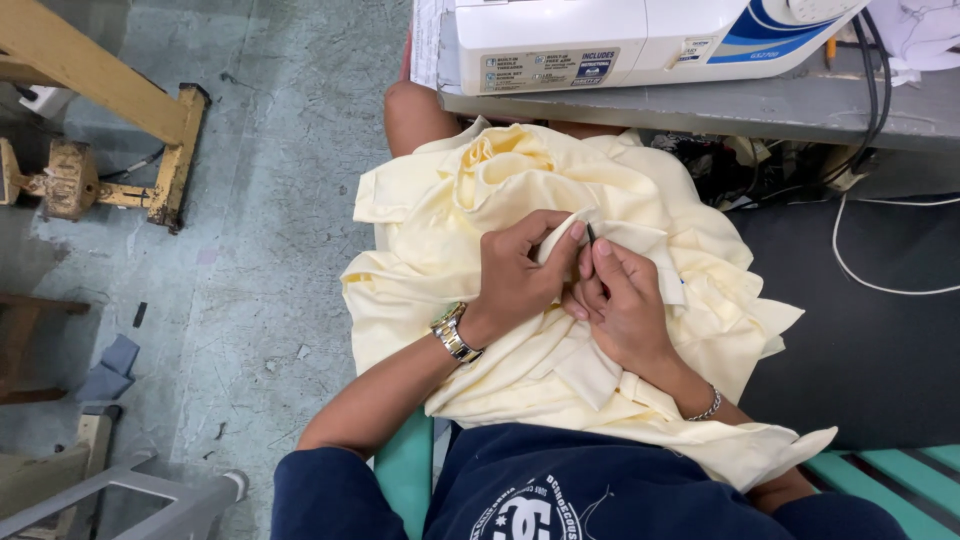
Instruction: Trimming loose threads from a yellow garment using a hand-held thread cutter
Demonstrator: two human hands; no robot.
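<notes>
A pale yellow cloth (500,185) lies bunched over my lap, below the edge of a grey table. My left hand (520,270), with a metal watch at the wrist, pinches a folded edge of the cloth between thumb and fingers. My right hand (625,305), with a thin bracelet at the wrist, presses against the same fold and holds a small dark tool (591,233) whose tip meets the cloth. The two hands touch each other at the fingers.
A white sewing machine (600,35) stands on the grey table (760,105) above the cloth, with cables (880,280) hanging at the right. A wooden frame (120,100) stands on the concrete floor at the left. A teal bench (890,470) is under me.
</notes>
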